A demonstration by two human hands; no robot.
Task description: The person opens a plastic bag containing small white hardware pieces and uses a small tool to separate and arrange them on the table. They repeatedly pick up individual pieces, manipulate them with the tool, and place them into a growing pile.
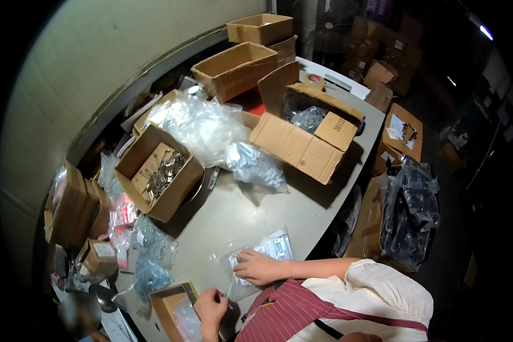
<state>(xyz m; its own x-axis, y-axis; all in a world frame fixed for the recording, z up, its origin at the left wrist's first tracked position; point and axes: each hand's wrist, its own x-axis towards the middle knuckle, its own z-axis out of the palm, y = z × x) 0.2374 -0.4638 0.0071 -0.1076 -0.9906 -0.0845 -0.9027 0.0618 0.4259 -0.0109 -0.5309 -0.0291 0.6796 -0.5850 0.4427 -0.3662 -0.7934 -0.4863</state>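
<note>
A clear plastic bag (278, 246) with pale blue-and-white pieces in it lies on the table near my body. My right hand (260, 268) rests on this bag with its fingers bent over the near left part. At the bag's lower left corner, my left hand (211, 308) has thumb and fingers drawn together in a pinch on the plastic; the fingertips are small in view. Just left of that hand stands a small open carton (164, 303) with clear plastic bags (187, 319) inside.
An open box of metal parts (135, 192) stands left on the grey table (239, 214). Behind lie a heap of clear bags (208, 128), an open-flapped carton (296, 145) and a tape roll (313, 80). A black plastic-wrapped bundle (410, 211) sits beyond the right edge.
</note>
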